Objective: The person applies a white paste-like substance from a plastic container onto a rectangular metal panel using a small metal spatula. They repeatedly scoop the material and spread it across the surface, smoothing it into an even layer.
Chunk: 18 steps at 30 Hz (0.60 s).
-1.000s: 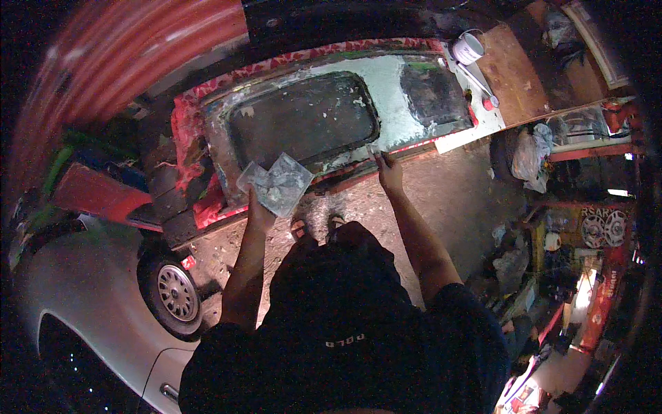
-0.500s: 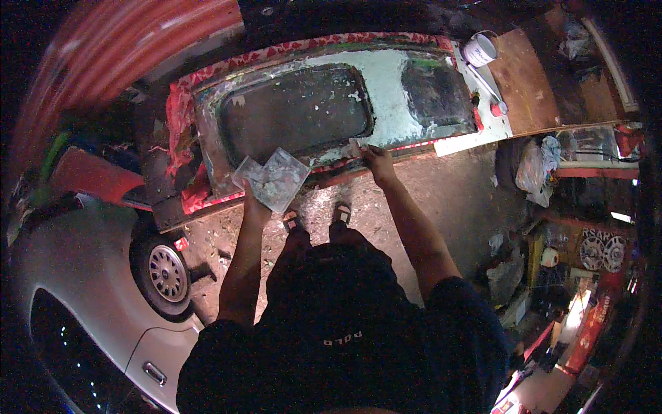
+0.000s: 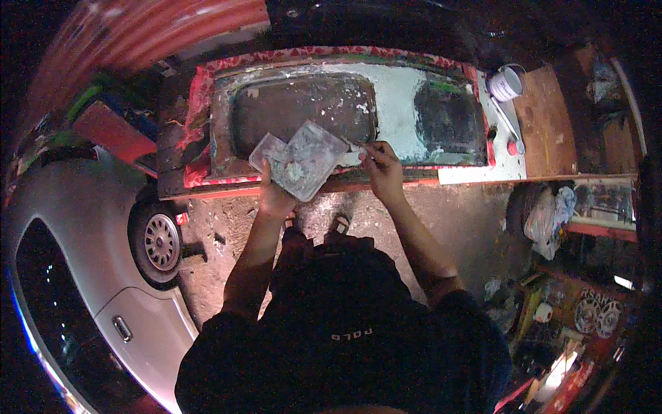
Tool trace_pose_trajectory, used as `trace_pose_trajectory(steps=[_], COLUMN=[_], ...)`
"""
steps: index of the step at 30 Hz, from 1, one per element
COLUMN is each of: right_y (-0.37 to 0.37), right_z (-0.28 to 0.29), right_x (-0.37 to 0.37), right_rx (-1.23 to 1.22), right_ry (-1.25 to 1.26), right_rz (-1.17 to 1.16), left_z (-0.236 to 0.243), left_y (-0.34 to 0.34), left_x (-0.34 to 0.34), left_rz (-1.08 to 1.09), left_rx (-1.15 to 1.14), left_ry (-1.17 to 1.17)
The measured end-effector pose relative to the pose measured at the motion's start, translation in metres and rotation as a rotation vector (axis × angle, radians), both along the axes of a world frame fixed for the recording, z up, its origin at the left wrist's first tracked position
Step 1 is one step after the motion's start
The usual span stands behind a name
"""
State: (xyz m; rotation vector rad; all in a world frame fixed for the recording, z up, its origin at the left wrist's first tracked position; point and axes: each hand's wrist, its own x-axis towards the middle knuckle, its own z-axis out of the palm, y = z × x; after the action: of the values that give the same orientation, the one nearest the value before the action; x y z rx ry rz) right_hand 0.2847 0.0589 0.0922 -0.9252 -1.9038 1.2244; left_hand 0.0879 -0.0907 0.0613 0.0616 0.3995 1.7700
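My left hand [image 3: 276, 198] grips a see-through plastic tub [image 3: 298, 172] from below, its square halves folded open and smeared with whitish paste. Beside the tub's right edge, my right hand [image 3: 383, 170] pinches a small pale flat piece that looks like a putty spreader [image 3: 354, 154]. Both hands are over the near edge of a long panel [image 3: 303, 103] lying flat, perhaps a vehicle door. Its middle carries a broad light-coloured patch [image 3: 396, 110], and dark recessed areas lie on either side. The tub hides part of the panel's near edge.
Red patterned cloth [image 3: 198, 103] rims the panel. A white bucket [image 3: 505, 84] stands on the bench's right, near a long pale tool [image 3: 507, 121]. A silver car [image 3: 89, 228] is close on my left. Plastic bags [image 3: 545, 221] and clutter fill the right side.
My right hand has turned and come closer to the tub's right edge with the small flat piece. The tub has shifted slightly right, and the whole view has moved a little.
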Motion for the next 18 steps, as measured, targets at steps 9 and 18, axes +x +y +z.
trace_pose_trajectory(steps=[9,18], right_y=[0.000,0.016], right_z=[0.064,0.075], right_x=[0.001,0.022], right_rx=[0.471,0.799], right_ry=[0.032,0.077], right_rz=[0.081,0.148], left_z=[0.083,0.106], left_y=[0.024,0.032], left_x=[0.050,0.067], left_rz=[0.127,0.151], left_rx=[-0.020,0.081], left_ry=[0.011,-0.048])
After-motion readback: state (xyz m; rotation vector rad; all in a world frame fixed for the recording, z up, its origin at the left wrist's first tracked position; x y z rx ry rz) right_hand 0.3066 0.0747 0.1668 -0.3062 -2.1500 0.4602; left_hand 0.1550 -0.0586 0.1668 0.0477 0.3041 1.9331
